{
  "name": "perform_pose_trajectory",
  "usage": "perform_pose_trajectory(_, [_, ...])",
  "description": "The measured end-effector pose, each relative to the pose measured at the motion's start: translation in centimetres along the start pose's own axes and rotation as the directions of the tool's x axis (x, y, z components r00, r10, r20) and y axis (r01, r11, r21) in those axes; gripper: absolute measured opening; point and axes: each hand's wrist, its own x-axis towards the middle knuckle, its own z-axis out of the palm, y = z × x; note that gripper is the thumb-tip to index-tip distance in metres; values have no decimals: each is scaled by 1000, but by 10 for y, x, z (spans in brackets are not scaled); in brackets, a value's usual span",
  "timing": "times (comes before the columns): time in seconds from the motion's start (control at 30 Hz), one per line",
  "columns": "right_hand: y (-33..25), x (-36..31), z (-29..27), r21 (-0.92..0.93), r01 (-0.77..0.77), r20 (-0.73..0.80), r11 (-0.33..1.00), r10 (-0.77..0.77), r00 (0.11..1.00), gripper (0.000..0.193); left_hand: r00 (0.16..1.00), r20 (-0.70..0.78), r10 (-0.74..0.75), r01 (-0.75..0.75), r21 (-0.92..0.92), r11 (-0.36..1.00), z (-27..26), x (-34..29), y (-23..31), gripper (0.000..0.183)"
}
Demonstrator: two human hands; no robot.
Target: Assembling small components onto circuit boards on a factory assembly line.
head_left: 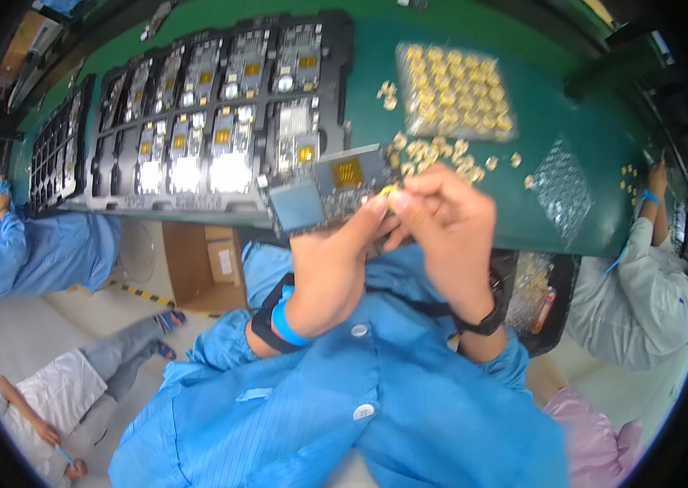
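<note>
My left hand (332, 264) grips a circuit board (337, 205) by its near edge, held up tilted above the table's front edge. On the board are a light blue square pad (297, 203) and a dark plate with a gold-coloured square (346, 172). The thumb and index finger of my right hand (453, 232) pinch together at the board's right end, beside my left thumb. A small yellow part (390, 189) shows between the fingertips there; its exact form is mostly hidden. Behind the hands lies a loose pile of small round gold-and-white parts (421, 153).
A black tray (258, 122) with several circuit boards stands at left, another tray (59, 146) beyond it. A clear blister tray (457, 91) of round parts sits at back right, near bubble wrap (562, 191). Co-workers (43, 244) are at both sides; a cardboard box (201, 264) is below the table.
</note>
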Motion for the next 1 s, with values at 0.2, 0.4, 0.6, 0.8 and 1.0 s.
perform_pose_trajectory(0.2, [-2, 1, -12, 1, -63, -5, 998, 63, 998, 9, 989, -51, -142, 143, 17, 990, -1, 7, -6, 19])
perform_pose_trajectory(0.4, [-33, 30, -47, -200, -172, 34, 965, 182, 983, 11, 970, 88, -227, 223, 52, 973, 16, 43, 0, 26])
perform_pose_trajectory(0.6, [-81, 199, -164, -170, -24, -132, 985, 1, 991, 12, 878, 432, -208, 114, 234, 966, 33, 65, 42, 40])
perform_pose_trajectory(0.8, [-50, 342, -285, -305, -224, -563, 925, 14, 826, 19, 778, 543, -316, 49, 448, 893, 8, 61, 56, 26])
perform_pose_trajectory(1.0, [-39, 343, -219, -960, -279, -228, -16, -532, 815, 47, 882, 367, -295, 54, 544, 837, -23, 57, 66, 22])
